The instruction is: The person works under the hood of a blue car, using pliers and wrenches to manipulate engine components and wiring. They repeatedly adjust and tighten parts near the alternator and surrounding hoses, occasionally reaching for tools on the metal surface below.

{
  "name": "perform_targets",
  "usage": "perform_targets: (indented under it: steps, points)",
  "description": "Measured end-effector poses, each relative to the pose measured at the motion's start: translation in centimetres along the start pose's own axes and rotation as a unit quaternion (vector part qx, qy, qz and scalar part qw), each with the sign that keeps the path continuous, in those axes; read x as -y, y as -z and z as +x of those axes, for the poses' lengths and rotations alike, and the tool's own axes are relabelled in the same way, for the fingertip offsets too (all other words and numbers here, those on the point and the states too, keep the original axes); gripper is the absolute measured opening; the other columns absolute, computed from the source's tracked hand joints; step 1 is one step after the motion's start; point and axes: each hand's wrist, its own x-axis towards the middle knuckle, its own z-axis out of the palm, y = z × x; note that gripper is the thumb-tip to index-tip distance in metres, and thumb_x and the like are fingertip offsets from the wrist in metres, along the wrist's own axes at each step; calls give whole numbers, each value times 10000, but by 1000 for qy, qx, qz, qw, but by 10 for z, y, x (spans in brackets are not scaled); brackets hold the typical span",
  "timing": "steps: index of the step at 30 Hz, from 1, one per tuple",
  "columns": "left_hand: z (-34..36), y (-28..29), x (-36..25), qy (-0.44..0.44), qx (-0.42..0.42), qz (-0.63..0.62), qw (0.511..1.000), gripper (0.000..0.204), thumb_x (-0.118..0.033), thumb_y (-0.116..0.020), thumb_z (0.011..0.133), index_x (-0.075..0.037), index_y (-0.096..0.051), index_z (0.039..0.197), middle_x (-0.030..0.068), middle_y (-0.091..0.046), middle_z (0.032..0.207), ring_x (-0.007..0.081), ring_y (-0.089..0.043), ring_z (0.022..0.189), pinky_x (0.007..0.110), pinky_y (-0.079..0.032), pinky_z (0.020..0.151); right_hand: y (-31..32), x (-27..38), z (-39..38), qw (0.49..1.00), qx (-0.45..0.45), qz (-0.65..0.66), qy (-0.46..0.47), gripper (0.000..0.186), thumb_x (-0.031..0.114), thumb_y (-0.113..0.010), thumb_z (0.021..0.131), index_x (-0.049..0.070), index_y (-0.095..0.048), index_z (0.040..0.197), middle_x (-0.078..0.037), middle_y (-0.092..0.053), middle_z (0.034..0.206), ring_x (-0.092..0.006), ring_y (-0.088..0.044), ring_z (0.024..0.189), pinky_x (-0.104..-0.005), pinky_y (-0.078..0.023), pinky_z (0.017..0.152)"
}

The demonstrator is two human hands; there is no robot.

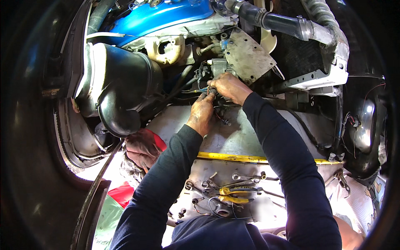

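My left hand (201,111) and my right hand (228,87) meet in the engine bay, fingertips pinched together on thin coloured wires (203,90); a small dark piece between them is partly hidden. Just behind my fingers sits a metal housing (218,66) with hoses and cables. A perforated metal plate (249,54) rises above my right hand. Below my hands, a short dangling wire end (226,121) lies over a pale metal panel (262,135).
A blue engine cover (162,16) is above, a black intake housing (121,83) left, a white bracket (312,79) right. A yellow bar (233,158) crosses below. Pliers (235,192) and several wrenches (246,178) lie near my body, with red cloth (154,139) to their left.
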Motion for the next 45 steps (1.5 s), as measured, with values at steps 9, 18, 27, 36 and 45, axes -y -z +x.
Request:
perform_targets:
  steps: [9, 18, 27, 36, 45]
  points:
    - [11, -5, 9, 15, -7, -93, 996, 291, -183, -492, 1092, -80, -555, 1356, 97, -656, 1170, 242, -662, 975, 435, -576, 818, 5, 0, -4, 999, -7, 40, -19, 188, 179, -705, 872, 33, -787, 958, -196, -767, 962, -303, -741, 902, -391, -556, 831]
    - [7, -5, 1, 11, -84, -42, 995, 237, -175, -659, 930, 6, -668, 1082, 118, -682, 959, 250, -676, 820, 434, -567, 744, 10, 2, -5, 995, -55, -35, 72, 265, 236, -688, 910, -25, -736, 916, -272, -711, 889, -409, -706, 859, -453, -541, 794]
    - [-11, 3, -36, -289, -128, 576, 753, 494, -196, -623, 859, 117, -493, 1219, 366, -681, 1036, 499, -672, 1034, 498, -541, 921, -3, -1, -1, 981, -129, -50, 133, 317, 269, -617, 983, -41, -650, 930, -301, -677, 909, -490, -657, 933, -536, -504, 805]
    - [-17, -30, -97, -269, -97, 836, 469, 354, -386, -757, 794, -139, -784, 1046, 156, -753, 1077, 348, -730, 1015, 454, -586, 872, -2, -18, 11, 973, -126, -83, 173, 229, 190, -624, 992, -35, -667, 986, -272, -680, 922, -468, -654, 923, -500, -513, 802]
    - [6, -23, -125, -354, 13, 902, 245, 153, -187, -640, 845, -129, -765, 911, 124, -758, 940, 341, -724, 992, 626, -484, 905, -18, -26, 24, 987, -92, -26, 126, 234, 190, -640, 1006, -16, -658, 1116, -241, -715, 979, -423, -675, 933, -454, -508, 838]
